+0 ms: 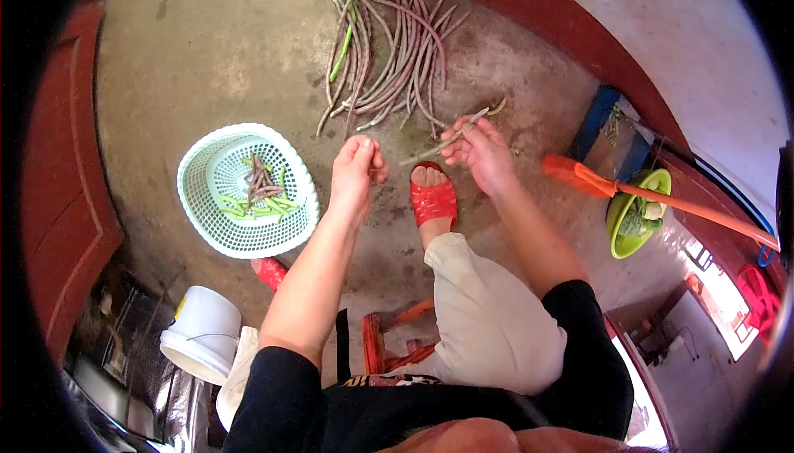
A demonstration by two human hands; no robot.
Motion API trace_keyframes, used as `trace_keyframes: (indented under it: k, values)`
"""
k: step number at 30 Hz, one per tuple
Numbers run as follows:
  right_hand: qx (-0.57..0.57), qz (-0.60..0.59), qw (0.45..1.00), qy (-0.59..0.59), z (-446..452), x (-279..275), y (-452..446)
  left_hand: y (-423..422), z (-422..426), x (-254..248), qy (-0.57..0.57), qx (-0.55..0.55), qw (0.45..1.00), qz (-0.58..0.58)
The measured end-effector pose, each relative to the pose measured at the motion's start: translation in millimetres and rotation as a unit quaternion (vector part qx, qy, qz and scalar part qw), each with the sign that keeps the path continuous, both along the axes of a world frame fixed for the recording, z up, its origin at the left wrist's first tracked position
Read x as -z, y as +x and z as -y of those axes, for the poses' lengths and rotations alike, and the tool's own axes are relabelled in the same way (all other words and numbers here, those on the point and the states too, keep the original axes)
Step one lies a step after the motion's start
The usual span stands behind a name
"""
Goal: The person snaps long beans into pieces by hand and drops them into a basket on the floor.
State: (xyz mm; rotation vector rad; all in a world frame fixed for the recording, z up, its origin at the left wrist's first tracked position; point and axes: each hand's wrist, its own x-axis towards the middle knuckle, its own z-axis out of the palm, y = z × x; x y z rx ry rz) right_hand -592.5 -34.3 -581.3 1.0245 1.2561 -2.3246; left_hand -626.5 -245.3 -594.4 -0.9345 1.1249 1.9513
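My right hand (481, 153) grips a purplish-brown long bean (430, 153), which slants down to the left from between thumb and fingers. To its left, my left hand (357, 170) is closed with thumb and fingers pressed together; anything inside is hidden. Beyond both hands lies a loose pile of long beans (405, 56) on the floor, mostly purple-brown with a bright green one at its left. A pale mint plastic basket (192, 190) stands to the left, holding short green and purple bean pieces (263, 196).
Between my hands shows a foot in a red sandal (433, 198). An orange-handled broom (653, 194) crosses the right side over a green bowl (618, 238) of vegetables. A white bucket (203, 333) lies tilted at lower left, and a reddish stool (376, 341) is below me.
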Motion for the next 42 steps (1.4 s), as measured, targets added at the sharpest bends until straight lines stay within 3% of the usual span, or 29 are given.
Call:
trace_keyframes:
  k: [2,3,4,5,6,7,10,11,13,16,19,21,24,25,27,28,31,35,37,38,40,42]
  values:
    - [-0.025,-0.003,0.999,0.026,-1,-8,-7,-5,-1,-4,-0.146,0.227,0.942,-0.2]
    - [-0.052,-0.004,0.997,0.05,-1,-10,-7,-10,-4,-13,-0.145,0.228,0.942,-0.198]
    - [-0.052,-0.004,0.997,0.05,0,-10,-7,-16,-11,-26,-0.193,0.379,0.859,-0.284]
    - [-0.057,-0.016,0.997,0.044,0,-9,-8,-20,-18,-34,-0.235,0.514,0.743,-0.359]
    - [-0.062,-0.029,0.997,0.037,0,-8,-9,-21,-25,-36,-0.265,0.533,0.698,-0.398]
    - [-0.062,-0.03,0.997,0.039,0,-9,-9,-19,-29,-35,-0.264,0.532,0.698,-0.399]
    - [-0.038,-0.006,0.998,0.042,-3,-12,-6,-10,-36,-21,-0.229,0.479,0.785,-0.319]
    - [-0.038,-0.01,0.996,0.076,0,-14,-4,-3,-38,-10,-0.227,0.479,0.786,-0.319]
    - [-0.041,-0.015,0.993,0.108,6,-18,0,9,-45,15,-0.162,0.349,0.912,-0.143]
    - [-0.041,-0.089,0.976,0.193,13,-34,2,19,-56,45,-0.141,0.304,0.94,-0.06]
    - [-0.082,-0.05,0.985,0.142,-2,-34,4,24,-65,32,-0.043,0.315,0.939,-0.133]
    - [-0.104,-0.027,0.987,0.119,-13,-24,10,6,-58,9,-0.033,0.348,0.929,-0.12]
    - [-0.124,0.014,0.99,0.066,-14,-16,11,-19,-45,-11,0.142,0.264,0.954,-0.002]
    - [-0.117,0.035,0.992,0.038,-12,-15,11,-20,-45,-10,0.141,0.266,0.953,-0.001]
    - [-0.124,0.03,0.99,0.051,-7,-17,10,-21,-46,-9,0.136,0.428,0.888,-0.098]
    - [-0.135,0.024,0.988,0.065,-6,-18,8,-20,-47,-10,0.137,0.43,0.887,-0.098]
    - [-0.09,-0.031,0.992,0.082,-8,-16,5,-14,-50,-14,0.117,0.399,0.909,-0.037]
    - [-0.11,-0.006,0.983,0.146,-11,-17,2,0,-48,-6,0.061,0.352,0.933,-0.044]
    - [-0.195,-0.047,0.936,0.289,3,-25,6,7,-45,2,0.072,0.288,0.954,0.031]
    - [-0.233,-0.044,0.922,0.307,7,-32,6,11,-42,10,0.072,0.287,0.955,0.032]
    - [-0.207,-0.069,0.928,0.303,15,-31,8,14,-38,17,0.079,0.202,0.963,0.157]
    - [-0.183,-0.053,0.953,0.237,16,-34,5,13,-38,10,0.037,0.2,0.973,0.111]
